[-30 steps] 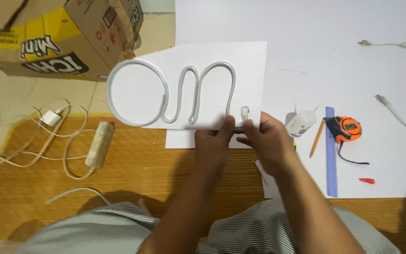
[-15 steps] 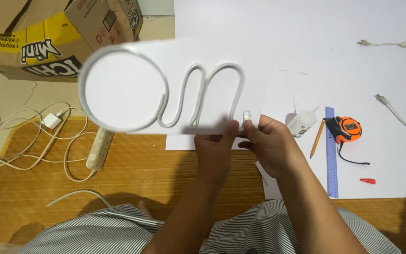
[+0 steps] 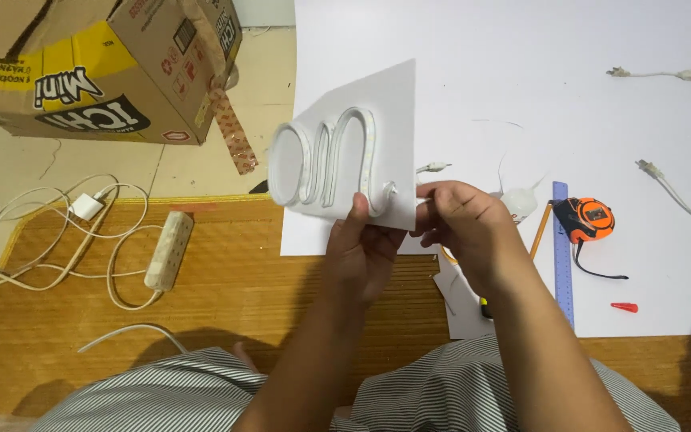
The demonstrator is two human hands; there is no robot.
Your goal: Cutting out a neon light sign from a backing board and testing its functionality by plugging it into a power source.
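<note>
My left hand (image 3: 365,252) grips the lower edge of a white board (image 3: 389,112) that carries a bent white light strip (image 3: 325,164), shaped as a loop and waves. The board is lifted off the floor and tilted, its face turned to the left. My right hand (image 3: 461,228) holds the board's right lower corner, close to the strip's end and a thin wire (image 3: 433,168).
A large white sheet (image 3: 521,72) covers the floor at right, with an orange tape measure (image 3: 589,220), a blue ruler (image 3: 561,256), a pencil (image 3: 539,232) and a red cap (image 3: 624,307). A power strip (image 3: 169,250) and white cables (image 3: 33,240) lie left, beside a cardboard box (image 3: 81,64).
The board with the light strip has been raised from flat on the sheet and swung upright, so it now shows edge-on and narrower. Both hands stayed on its lower edge.
</note>
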